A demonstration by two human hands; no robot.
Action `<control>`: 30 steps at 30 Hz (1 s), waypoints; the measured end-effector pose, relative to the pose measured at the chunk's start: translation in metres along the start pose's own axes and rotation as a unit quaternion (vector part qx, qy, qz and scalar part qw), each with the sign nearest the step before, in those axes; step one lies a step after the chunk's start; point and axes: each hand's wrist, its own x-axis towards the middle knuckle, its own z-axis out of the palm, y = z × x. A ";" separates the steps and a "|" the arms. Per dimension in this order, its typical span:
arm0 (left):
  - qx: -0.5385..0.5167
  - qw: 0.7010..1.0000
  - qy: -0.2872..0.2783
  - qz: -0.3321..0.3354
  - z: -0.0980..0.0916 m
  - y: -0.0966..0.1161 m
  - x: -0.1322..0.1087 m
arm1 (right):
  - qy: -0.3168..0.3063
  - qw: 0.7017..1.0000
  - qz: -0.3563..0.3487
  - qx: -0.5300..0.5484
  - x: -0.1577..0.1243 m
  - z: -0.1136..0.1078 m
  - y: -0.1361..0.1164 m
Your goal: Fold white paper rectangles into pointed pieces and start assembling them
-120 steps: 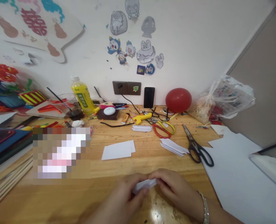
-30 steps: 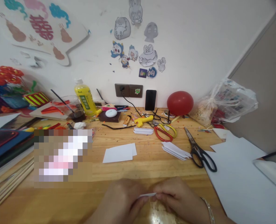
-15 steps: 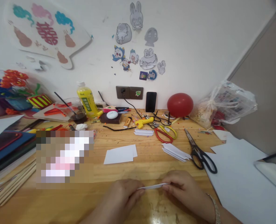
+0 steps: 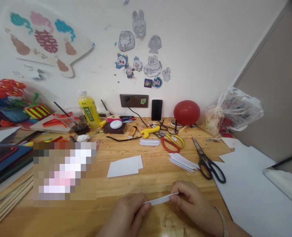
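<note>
A narrow strip of folded white paper point(image 4: 160, 199) stretches between my two hands, just above the wooden table. My left hand point(image 4: 133, 210) pinches its left end between thumb and fingers. At the other end, my right hand point(image 4: 187, 199) grips the paper the same way, a bracelet on its wrist. Beyond the hands lie two flat white paper pieces point(image 4: 123, 167), one overlapping the other. A small stack of folded paper strips point(image 4: 183, 162) rests to the right of them, and another stack of strips point(image 4: 149, 142) sits farther back.
Black-handled scissors point(image 4: 208, 164) lie beside large white sheets point(image 4: 249, 194) on the right. Red and yellow scissors point(image 4: 172, 143), a yellow glue gun point(image 4: 149, 131), a phone point(image 4: 157, 110) and a red balloon point(image 4: 187, 112) are near the wall. Wooden sticks point(image 4: 11, 200) lie at left.
The paper strip now tilts a little more, its left end lower, and more of its face shows. Both hands keep their pinch. The view has shifted slightly.
</note>
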 end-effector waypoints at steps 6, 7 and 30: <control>0.106 0.981 0.041 0.155 0.013 -0.008 -0.005 | -0.038 0.998 -0.044 -0.019 -0.003 0.009 0.002; 0.118 0.979 0.046 0.160 0.015 -0.010 -0.007 | -0.039 0.998 -0.054 -0.017 -0.003 0.010 0.002; -0.178 0.977 -0.036 -0.113 0.001 -0.009 0.005 | -0.051 0.996 0.060 0.034 0.009 -0.007 0.012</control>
